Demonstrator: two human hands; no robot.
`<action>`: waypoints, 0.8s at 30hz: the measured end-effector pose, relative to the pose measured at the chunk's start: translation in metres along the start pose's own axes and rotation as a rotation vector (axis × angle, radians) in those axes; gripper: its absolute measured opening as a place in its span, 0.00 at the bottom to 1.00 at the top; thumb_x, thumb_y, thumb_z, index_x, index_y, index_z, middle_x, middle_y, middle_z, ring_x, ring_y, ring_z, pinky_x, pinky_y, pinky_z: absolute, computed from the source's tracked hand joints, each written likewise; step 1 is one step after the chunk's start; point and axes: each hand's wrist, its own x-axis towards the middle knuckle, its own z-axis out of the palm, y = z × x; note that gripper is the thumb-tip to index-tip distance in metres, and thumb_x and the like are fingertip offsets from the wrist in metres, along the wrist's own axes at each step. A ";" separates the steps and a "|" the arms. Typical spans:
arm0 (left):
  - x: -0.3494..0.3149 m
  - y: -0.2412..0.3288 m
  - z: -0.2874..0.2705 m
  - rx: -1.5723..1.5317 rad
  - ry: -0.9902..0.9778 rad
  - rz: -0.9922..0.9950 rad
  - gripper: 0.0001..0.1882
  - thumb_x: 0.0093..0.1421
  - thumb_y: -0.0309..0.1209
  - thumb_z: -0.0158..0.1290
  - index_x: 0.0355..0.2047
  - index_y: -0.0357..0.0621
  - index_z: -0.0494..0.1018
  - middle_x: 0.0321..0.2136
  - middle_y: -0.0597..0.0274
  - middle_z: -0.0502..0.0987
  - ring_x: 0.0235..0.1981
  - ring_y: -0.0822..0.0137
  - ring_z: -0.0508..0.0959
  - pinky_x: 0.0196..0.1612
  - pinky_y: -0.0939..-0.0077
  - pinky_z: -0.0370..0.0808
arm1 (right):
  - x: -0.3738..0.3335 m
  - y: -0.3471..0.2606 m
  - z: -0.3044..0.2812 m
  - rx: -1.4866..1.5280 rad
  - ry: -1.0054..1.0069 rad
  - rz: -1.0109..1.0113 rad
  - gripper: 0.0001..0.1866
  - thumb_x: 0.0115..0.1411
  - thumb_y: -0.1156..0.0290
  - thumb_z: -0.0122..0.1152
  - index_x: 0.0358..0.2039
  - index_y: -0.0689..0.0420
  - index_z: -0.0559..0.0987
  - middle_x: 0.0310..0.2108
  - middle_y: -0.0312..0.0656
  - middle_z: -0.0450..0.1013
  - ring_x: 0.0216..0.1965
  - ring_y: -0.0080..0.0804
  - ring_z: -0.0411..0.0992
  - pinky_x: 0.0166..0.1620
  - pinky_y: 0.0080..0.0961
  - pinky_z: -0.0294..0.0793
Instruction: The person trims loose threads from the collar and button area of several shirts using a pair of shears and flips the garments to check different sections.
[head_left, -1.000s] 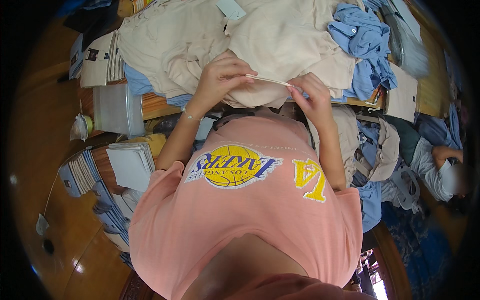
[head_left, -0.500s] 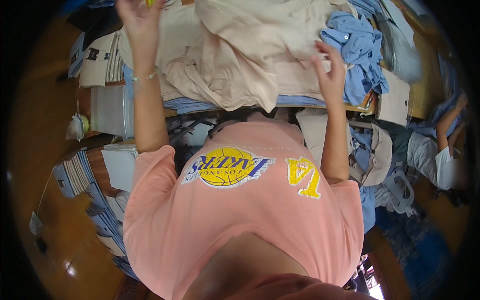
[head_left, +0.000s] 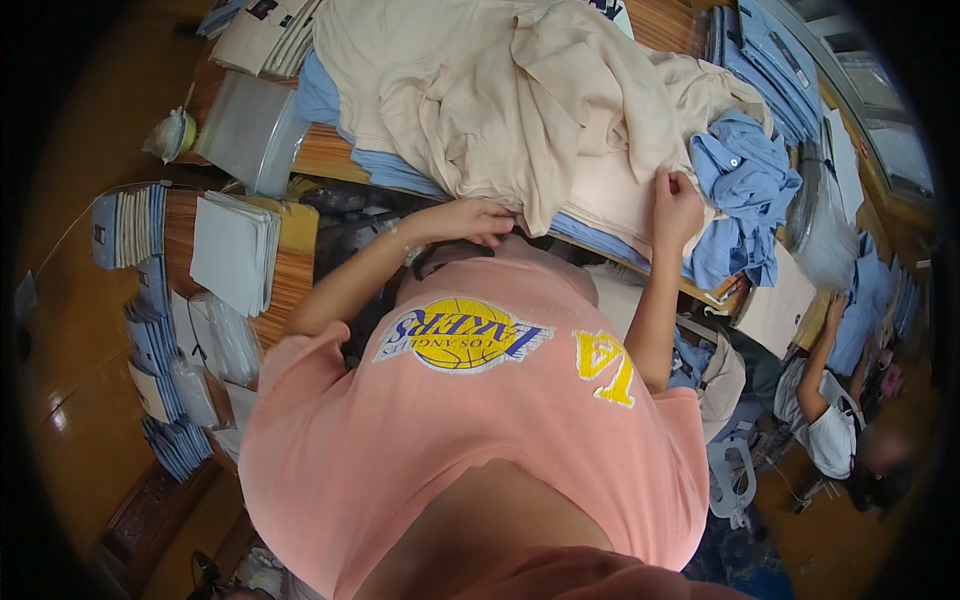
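A rumpled beige garment (head_left: 470, 110) is spread over the table, its lower folds hanging past the front edge. My left hand (head_left: 470, 222) is at that hanging hem, its fingers bent together at the cloth's edge; what lies between the fingertips is partly hidden. Farther right, my right hand (head_left: 678, 212) is closed in a pinch on the garment's right part. Flat blue cloth (head_left: 400, 168) shows beneath the beige one along the table edge. Just right of my right hand lies a crumpled blue shirt (head_left: 745, 165) with pale buttons.
Folded beige garments (head_left: 262, 38) and a pile of clear plastic bags (head_left: 250, 130) sit at left. Below them are white sheets (head_left: 235, 250) and folded blue garments (head_left: 155, 330). Packed blue shirts (head_left: 775, 65) are stacked at far right. Another person (head_left: 830, 420) works at the right.
My left hand has come down from the far left, where it held something small and yellow, to the near hem. My right hand has gone from spread fingers to a pinch. The view has turned.
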 end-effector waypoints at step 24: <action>-0.094 0.159 0.014 0.016 0.576 1.198 0.18 0.64 0.43 0.40 0.48 0.46 0.66 0.44 0.58 0.72 0.45 0.67 0.72 0.49 0.66 0.71 | -0.382 0.024 -0.303 1.029 1.082 0.117 0.06 0.58 0.70 0.50 0.35 0.58 0.68 0.35 0.43 0.71 0.41 0.34 0.69 0.49 0.32 0.65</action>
